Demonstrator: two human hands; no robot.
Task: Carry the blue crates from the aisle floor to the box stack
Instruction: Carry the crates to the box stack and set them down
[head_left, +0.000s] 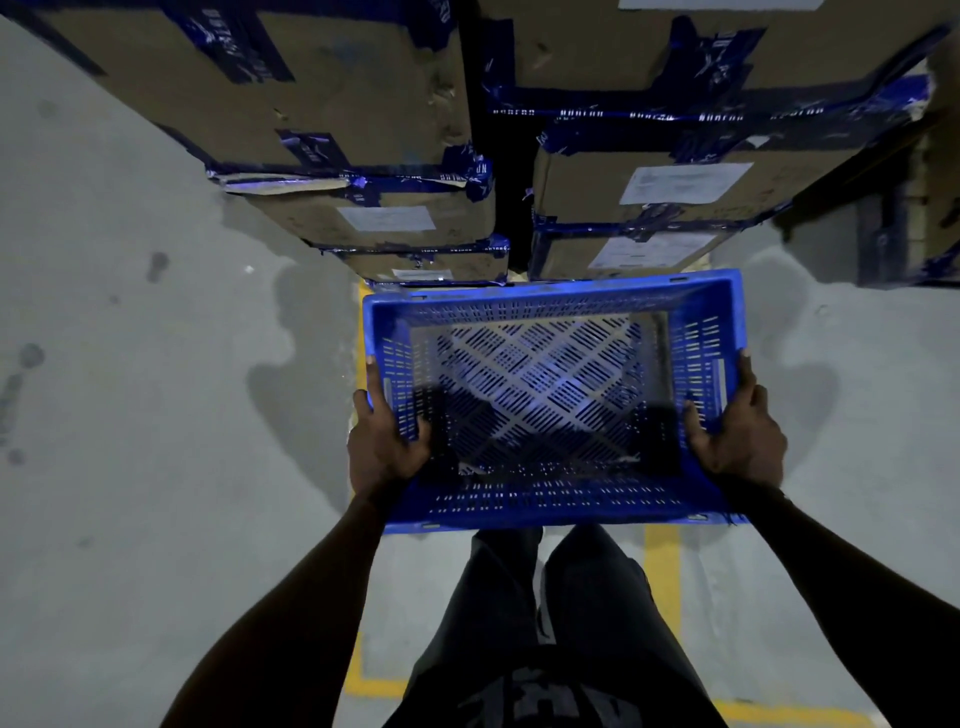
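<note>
An empty blue crate (550, 306) with slotted walls and floor hangs in front of me, just above the grey floor. My left hand (382, 441) grips its left rim and my right hand (737, 431) grips its right rim, thumbs inside the walls. The crate's far edge is close to the foot of two tall stacks of brown cardboard boxes (395, 218) sealed with blue tape. A dark gap separates the left stack from the right stack (649, 182).
Yellow floor lines (662, 571) run under and behind the crate. My dark-trousered legs (545, 623) stand below it. Grey concrete floor (156, 415) spreads to the left. A dark rack post (883, 244) stands at the right.
</note>
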